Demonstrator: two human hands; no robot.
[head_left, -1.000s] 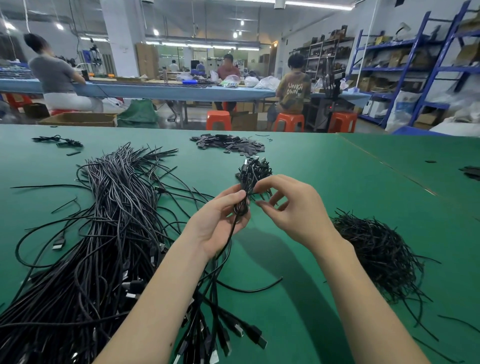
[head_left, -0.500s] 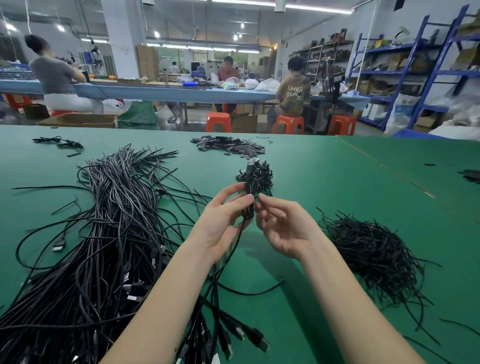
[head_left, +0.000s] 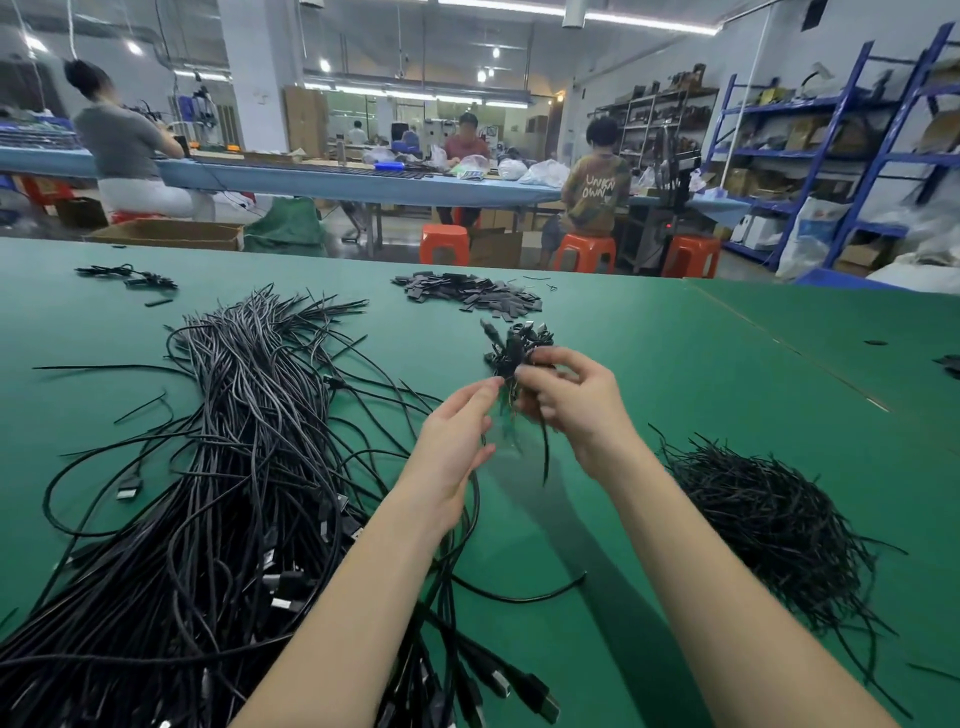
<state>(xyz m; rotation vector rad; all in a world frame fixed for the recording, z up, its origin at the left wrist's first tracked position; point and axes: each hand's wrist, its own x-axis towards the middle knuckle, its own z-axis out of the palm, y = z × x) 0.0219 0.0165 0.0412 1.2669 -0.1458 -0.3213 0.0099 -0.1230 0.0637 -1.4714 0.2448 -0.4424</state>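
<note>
Cable bundle (head_left: 519, 351) held above green desk (head_left: 727, 374), frame centre. Right hand (head_left: 576, 402) clenched round bundle neck, thin black tie tail (head_left: 544, 452) dangling below. Left hand (head_left: 454, 447) fingers near straight, tips at bundle; blur hides whether pinching.

Judged light, floppy, smooth round sheaths, hard plug ends splaying. Best gripped just below plugs.

Loose cable heap (head_left: 234, 467) left; wiry tie pile (head_left: 769, 525) right.

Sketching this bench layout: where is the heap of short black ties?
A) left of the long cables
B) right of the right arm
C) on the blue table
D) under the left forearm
B: the heap of short black ties lies on the green table, right of the right hand gripping cable ends.
</note>
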